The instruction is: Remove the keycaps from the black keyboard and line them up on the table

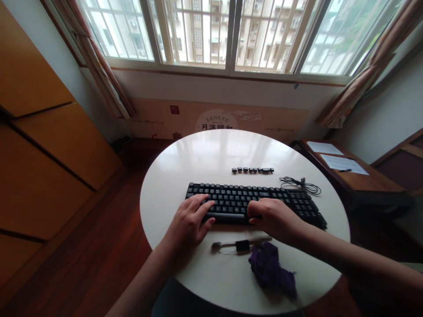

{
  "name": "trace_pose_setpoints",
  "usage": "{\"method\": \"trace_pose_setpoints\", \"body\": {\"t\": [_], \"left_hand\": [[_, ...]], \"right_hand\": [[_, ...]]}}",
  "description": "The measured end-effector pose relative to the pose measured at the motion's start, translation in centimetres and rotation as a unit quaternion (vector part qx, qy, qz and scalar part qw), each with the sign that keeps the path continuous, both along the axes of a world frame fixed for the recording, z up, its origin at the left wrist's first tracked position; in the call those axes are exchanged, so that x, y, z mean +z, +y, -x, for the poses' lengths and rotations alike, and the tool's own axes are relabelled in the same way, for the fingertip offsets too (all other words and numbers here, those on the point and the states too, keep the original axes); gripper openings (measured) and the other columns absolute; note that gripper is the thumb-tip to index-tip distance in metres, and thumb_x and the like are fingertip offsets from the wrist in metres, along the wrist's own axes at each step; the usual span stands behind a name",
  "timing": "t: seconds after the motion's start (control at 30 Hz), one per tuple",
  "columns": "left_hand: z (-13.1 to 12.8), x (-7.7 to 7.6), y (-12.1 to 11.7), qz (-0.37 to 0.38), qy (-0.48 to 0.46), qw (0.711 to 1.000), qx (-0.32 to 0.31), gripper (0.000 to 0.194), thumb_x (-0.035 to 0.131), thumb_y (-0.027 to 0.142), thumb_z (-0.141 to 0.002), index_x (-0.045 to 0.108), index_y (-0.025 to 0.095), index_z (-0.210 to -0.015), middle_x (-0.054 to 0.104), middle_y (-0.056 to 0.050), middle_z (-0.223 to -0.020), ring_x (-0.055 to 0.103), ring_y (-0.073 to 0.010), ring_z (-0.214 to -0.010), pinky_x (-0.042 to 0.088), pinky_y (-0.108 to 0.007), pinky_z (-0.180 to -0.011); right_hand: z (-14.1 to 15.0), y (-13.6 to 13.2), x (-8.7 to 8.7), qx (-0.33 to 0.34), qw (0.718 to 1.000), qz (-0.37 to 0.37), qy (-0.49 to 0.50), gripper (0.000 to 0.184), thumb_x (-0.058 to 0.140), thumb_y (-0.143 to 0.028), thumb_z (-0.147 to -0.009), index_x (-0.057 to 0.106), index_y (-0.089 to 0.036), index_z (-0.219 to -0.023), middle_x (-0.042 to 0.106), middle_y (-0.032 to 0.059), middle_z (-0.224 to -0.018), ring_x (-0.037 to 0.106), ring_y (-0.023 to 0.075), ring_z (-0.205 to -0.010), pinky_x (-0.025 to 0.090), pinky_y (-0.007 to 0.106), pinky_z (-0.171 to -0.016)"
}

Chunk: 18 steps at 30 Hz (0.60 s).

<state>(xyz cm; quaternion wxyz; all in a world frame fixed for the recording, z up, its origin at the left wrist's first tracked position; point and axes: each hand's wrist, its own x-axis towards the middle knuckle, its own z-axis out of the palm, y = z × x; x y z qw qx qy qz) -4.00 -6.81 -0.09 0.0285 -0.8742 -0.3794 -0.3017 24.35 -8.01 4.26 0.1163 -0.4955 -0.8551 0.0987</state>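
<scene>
While my left hand [189, 222] rests spread on the left end of the black keyboard [229, 200], its fingers loosely apart, its palm down and gripping nothing that I can see, I have the right hand [272, 215] over the keys right of the middle, its fingers curled inward; from this view I cannot tell how tightly it is closed or whether it has hold of anything. The keyboard lies across the middle of the round white counter [185, 158], its space bar [228, 217] towards me. Beyond its far edge I see a short line of loose keycaps [253, 170], one of them wider than the others, and to their right a coiled black cable [300, 184]. On the near side of the keyboard there is a small brush [228, 244], bristles to the left, with a black piece [243, 245] lying against it. Just beside these, nearer to me, sits a crumpled purple cloth [269, 266]. Off to the right, some papers [343, 164] lie on a wooden table [380, 187].
</scene>
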Motion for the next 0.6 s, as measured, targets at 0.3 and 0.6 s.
{"method": "trace_pose_setpoints", "body": {"t": [0.3, 0.6], "left_hand": [[0.1, -0.1, 0.1, 0.014, 0.003, 1.000, -0.001, 0.035, 0.056, 0.027, -0.093, 0.059, 0.017, -0.126, 0.057, -0.014, -0.132, 0.052, -0.0303, -0.123, 0.048, -0.052, -0.102], [0.2, -0.3, 0.2, 0.025, -0.002, 1.000, -0.005, 0.035, 0.056, 0.028, -0.093, 0.060, 0.018, -0.126, 0.058, -0.014, -0.132, 0.052, -0.0314, -0.123, 0.047, -0.053, -0.103]], "right_hand": [[0.6, 0.2, 0.5, -0.013, 0.999, 0.018, -0.025, 0.012, 0.073, -0.012, -0.077, 0.065, -0.020, -0.080, 0.069, 0.0002, -0.073, 0.064, 0.0175, -0.071, 0.039, 0.024, -0.062], [1.3, 1.0, 1.7, 0.022, 0.998, 0.041, -0.052, 0.013, 0.072, -0.008, -0.074, 0.066, -0.020, -0.076, 0.069, 0.0002, -0.071, 0.065, 0.0170, -0.069, 0.038, 0.024, -0.060]]}}
